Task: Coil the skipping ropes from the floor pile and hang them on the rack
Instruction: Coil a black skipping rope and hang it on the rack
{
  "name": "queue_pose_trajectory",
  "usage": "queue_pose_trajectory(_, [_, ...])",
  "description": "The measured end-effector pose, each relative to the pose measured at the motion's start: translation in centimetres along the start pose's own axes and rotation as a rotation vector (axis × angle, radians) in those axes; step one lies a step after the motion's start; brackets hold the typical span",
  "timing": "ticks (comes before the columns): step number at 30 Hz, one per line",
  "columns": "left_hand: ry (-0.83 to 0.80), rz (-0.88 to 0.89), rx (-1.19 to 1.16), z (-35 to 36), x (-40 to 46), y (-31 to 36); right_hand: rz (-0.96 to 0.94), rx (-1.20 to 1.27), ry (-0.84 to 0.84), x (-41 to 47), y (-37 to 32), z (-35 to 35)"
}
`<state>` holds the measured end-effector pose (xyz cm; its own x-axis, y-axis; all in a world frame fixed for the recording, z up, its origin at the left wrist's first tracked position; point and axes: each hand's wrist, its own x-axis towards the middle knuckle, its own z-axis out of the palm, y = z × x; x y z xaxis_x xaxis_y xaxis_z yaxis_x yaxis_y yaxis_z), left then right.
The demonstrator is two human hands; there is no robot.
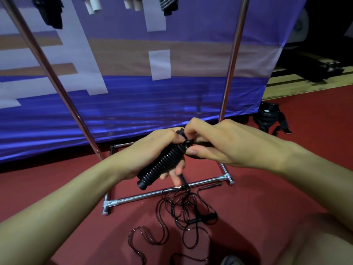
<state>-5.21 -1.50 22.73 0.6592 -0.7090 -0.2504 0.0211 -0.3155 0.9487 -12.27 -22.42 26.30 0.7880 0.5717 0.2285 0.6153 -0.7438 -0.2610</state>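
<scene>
So no readable brand or label anywhere on this stuff, everything's plain black.

Both hands are up in front of the rack working on one coiled skipping rope point(164, 159), which looks like a tight ribbed black bundle wound around its handles, tilted with the lower end toward the person. The left hand point(152, 150) has its fingers wrapped round the bundle from underneath and behind, thumb pressed near the top end, so it's properly clenched on it. The right hand point(214, 144) is right up against the top end, fingers curled in and pinching the cord there. A short black tail sticks out below the left hand's fingertips.

Just under the hands, on the red floor point(267, 197), sits the floor pile point(183, 213): loose thin black cord in messy loops, with a handle point(204, 218) lying in the tangle, and more cord trailing toward the bottom edge.

The rack point(168, 192) is chrome tubing, with its base bar crossing right behind the pile and two uprights rising left and right. At the top edge a few black coiled bundles point(168, 4) hang. Behind is a blue and purple banner point(133, 104), and another black item point(269, 117) lies on the floor off to the right.
</scene>
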Motion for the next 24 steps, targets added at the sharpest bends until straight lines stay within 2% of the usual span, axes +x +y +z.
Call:
queue_pose_trajectory(3, [-0.11,0.018,-0.116,0.4,-0.6,0.7,-0.006,-0.011,0.021,0.1,-0.1,0.3])
queue_pose_trajectory(13, [-0.183,0.007,-0.067,-0.5,-0.8,0.7,-0.03,-0.061,0.081,0.2,0.1,0.8])
queue_pose_trajectory(18, [-0.154,0.011,-0.106,0.1,-0.7,0.7,-0.027,-0.052,0.158,0.2,0.5,0.9])
queue_pose_trajectory(24, [-0.122,0.099,-0.045,0.1,-1.6,0.7,0.075,0.169,-0.048,0.4,0.7,1.0])
